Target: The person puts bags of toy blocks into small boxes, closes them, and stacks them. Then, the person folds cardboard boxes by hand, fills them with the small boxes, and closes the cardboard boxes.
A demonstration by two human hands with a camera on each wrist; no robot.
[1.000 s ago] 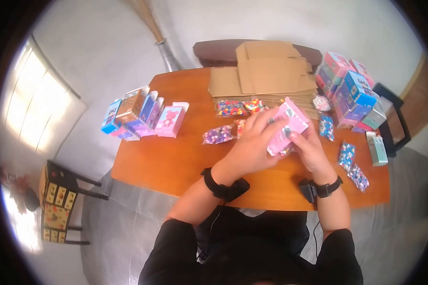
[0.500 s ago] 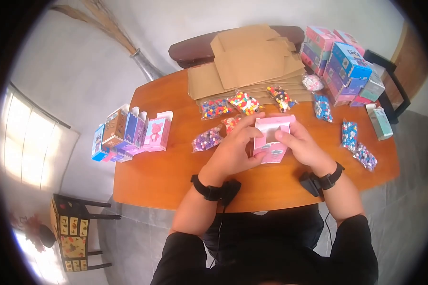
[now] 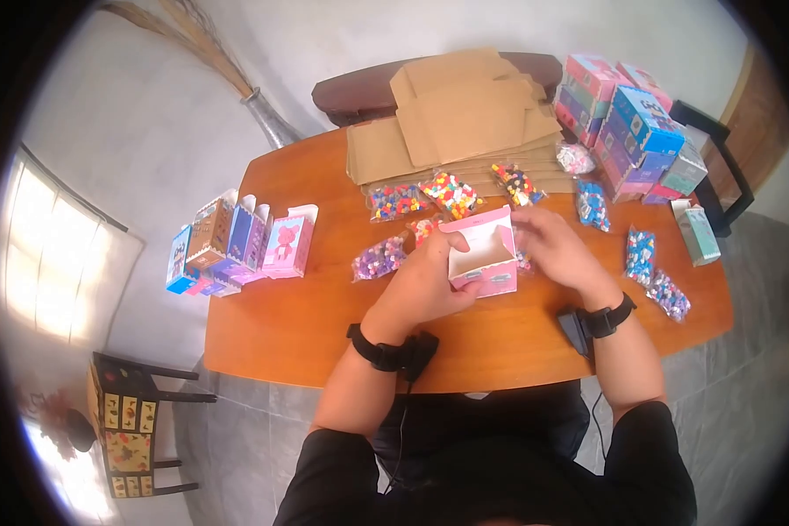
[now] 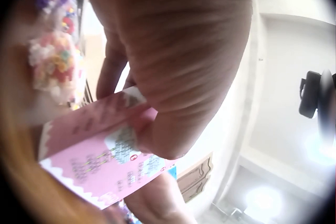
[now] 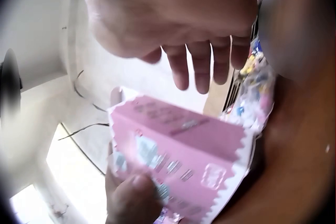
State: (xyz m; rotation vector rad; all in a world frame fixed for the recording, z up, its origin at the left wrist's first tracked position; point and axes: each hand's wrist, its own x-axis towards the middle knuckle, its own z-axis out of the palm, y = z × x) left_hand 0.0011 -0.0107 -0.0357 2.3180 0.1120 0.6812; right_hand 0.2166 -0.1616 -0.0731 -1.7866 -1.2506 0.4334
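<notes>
A pink box, its top uncovered so the pale inside shows, is held above the table by my left hand. The left thumb lies on its printed side, seen in the left wrist view on the pink box. My right hand is beside the box's right edge. In the right wrist view the right hand has its fingers extended and apart from the pink box. A bag of beads is partly hidden behind the box.
Bead bags lie beyond the hands, with blue bead bags to the right. Flattened cardboard covers the back. Opened boxes stand left; stacked boxes and a green box stand right.
The pink box has turned and tilted, showing more of its inside. My right hand has let go of it and moved slightly right; the left still holds it.
</notes>
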